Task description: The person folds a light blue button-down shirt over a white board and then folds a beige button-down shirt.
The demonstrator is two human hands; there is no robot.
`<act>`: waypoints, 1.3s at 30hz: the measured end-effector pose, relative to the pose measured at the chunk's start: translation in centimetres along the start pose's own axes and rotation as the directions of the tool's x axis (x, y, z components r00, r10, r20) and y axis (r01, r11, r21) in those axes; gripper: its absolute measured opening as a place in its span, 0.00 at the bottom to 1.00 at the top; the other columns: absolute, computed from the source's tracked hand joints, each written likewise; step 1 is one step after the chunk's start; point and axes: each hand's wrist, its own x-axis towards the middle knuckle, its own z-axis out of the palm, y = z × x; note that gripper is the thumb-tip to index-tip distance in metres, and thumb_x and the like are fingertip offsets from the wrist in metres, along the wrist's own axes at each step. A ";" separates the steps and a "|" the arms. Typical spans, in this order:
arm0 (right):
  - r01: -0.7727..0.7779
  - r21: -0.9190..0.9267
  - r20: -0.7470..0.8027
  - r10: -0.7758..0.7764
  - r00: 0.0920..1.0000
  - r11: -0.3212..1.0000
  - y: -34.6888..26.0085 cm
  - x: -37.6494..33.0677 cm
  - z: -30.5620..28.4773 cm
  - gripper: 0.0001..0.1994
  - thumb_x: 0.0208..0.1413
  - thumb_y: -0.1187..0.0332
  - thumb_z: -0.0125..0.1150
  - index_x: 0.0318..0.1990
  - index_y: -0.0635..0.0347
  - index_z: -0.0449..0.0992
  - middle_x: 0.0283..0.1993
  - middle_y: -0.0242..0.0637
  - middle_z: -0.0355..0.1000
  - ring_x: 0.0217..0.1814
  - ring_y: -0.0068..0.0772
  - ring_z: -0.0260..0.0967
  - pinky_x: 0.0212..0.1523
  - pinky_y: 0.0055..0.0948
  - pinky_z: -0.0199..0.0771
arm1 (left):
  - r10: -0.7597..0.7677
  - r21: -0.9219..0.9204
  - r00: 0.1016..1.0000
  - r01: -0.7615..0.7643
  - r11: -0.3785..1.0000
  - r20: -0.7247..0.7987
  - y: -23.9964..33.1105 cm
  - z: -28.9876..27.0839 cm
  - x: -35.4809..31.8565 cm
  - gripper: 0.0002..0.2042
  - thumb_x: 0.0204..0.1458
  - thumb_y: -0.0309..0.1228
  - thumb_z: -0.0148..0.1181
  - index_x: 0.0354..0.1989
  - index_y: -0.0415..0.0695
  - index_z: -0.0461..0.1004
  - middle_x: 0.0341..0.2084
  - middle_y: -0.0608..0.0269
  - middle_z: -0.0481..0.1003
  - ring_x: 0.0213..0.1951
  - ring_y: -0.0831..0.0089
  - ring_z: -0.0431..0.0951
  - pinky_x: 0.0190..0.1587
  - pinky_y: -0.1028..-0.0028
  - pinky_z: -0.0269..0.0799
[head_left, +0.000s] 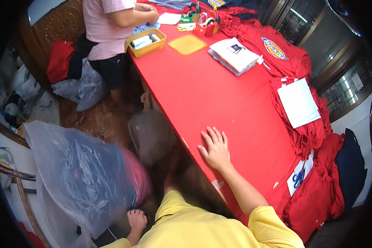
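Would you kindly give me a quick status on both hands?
Right hand flat on red table, empty. Left hand low beside clear plastic bag, grip unclear. Grey bag nearby.

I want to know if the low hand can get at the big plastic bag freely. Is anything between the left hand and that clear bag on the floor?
Nothing visible. The left hand is down by the lower edge of the clear plastic bag, with only bare floor showing between them. The right hand rests flat on the red table, away from the bag.
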 end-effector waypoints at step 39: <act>-0.470 0.568 -0.295 0.700 0.651 0.676 4.8 4.7 -1.1 0.08 0.56 0.79 0.52 0.41 0.67 0.75 0.56 0.49 0.63 0.52 0.41 0.69 0.45 0.32 0.76 | -0.094 -0.851 0.846 -0.518 0.089 -0.525 17.6 -32.4 58.3 0.12 0.61 0.24 0.48 0.51 0.37 0.68 0.47 0.57 0.72 0.47 0.70 0.75 0.52 0.73 0.70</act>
